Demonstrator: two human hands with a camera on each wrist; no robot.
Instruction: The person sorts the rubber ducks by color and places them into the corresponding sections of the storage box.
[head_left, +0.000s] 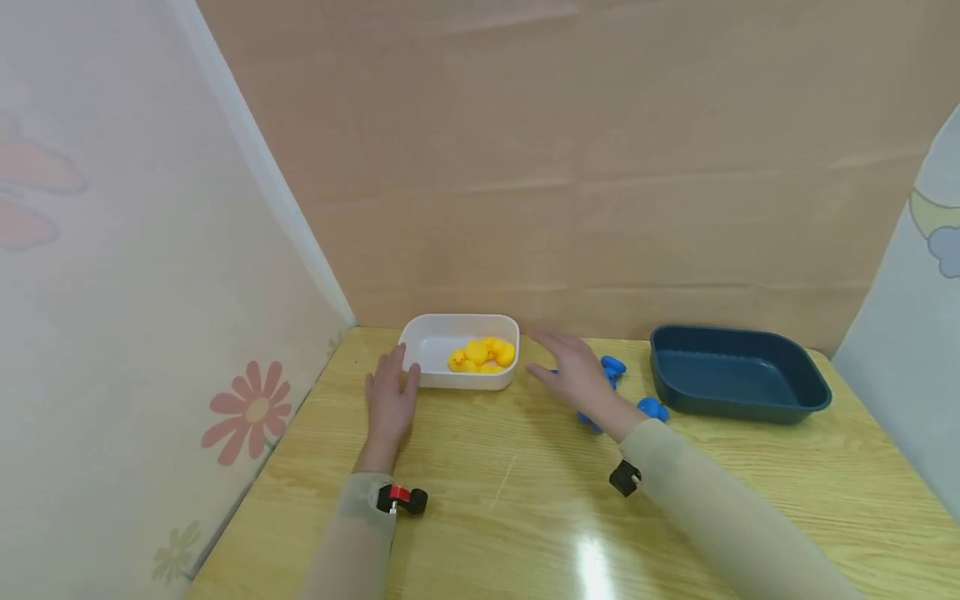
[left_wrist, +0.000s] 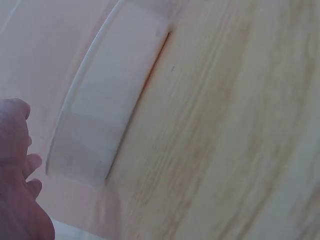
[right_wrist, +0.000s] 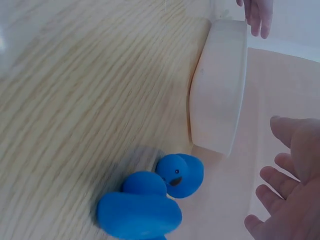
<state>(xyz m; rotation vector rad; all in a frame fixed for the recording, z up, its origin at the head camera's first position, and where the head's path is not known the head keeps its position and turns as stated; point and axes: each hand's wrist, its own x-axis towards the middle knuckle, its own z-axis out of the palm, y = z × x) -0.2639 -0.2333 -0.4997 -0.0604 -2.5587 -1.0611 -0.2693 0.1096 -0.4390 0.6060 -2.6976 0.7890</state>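
Observation:
A white plastic tub (head_left: 457, 381) stands at the back left of the table, several yellow rubber ducks (head_left: 477, 353) gathered in its right half. My left hand (head_left: 388, 398) is at the tub's left end, fingers extended, fingertips right at the rim. To the right of the tub my right hand (head_left: 576, 372) hovers with fingers spread and holds nothing. Below and beside that hand lie several blue rubber ducks (head_left: 652, 408), partly hidden by it. In the right wrist view two blue ducks (right_wrist: 140, 215) sit close together on the table near the tub's end.
A dark blue basin (head_left: 738, 408) stands at the back right of the wooden table (head_left: 480, 500). Brown paper (head_left: 570, 167) covers the wall behind. A white wall panel with flower prints (head_left: 150, 275) borders the table on the left, another panel (head_left: 918, 333) on the right.

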